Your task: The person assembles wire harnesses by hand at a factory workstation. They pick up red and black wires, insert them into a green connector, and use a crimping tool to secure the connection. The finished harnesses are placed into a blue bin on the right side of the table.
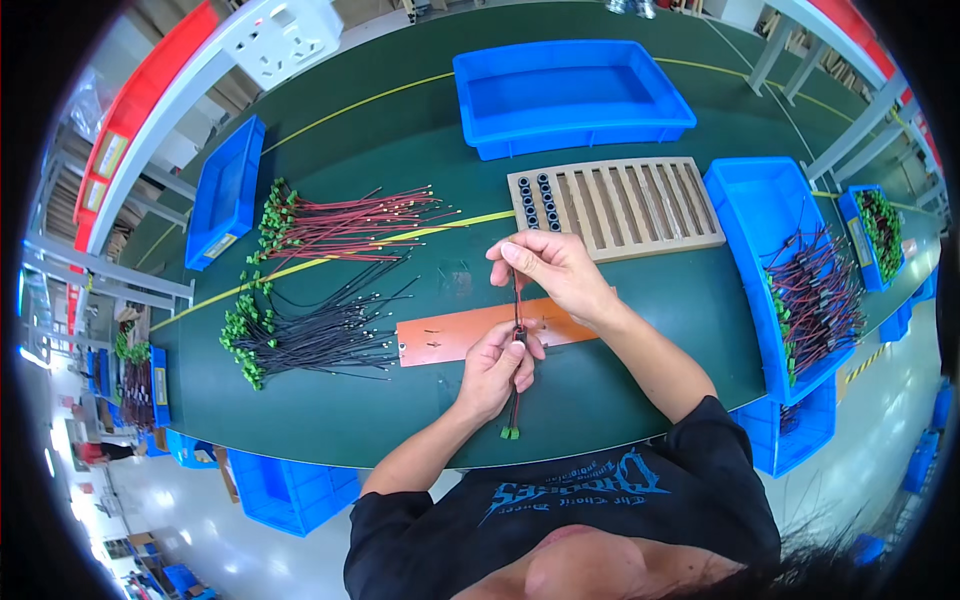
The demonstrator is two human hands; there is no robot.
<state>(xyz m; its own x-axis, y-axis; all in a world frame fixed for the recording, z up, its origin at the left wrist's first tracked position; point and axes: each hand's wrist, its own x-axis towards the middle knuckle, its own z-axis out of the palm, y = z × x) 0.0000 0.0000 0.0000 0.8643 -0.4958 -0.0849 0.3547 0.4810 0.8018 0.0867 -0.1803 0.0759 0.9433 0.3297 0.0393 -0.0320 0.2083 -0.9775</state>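
Observation:
My left hand (492, 372) is closed around a small black ring-like part (519, 335), with a red and black pair of wires (517, 305) running through it. Above it, my right hand (553, 268) pinches the upper ends of those wires between thumb and fingers. The green connectors (510, 433) on the wires hang below my left hand, near the table edge. Under both hands lies an orange strip (430, 343) with small dark marks. To the left are a bundle of red wires (340, 222) and a bundle of black wires (325, 325), both with green connectors.
A slotted tan tray (640, 245) holds black ring-like parts in its left columns. Behind it stands a blue bin (575, 135). At the right, another blue bin (750, 240) contains finished-looking red and black wire bundles (815, 300). A narrow blue bin (222, 195) stands far left.

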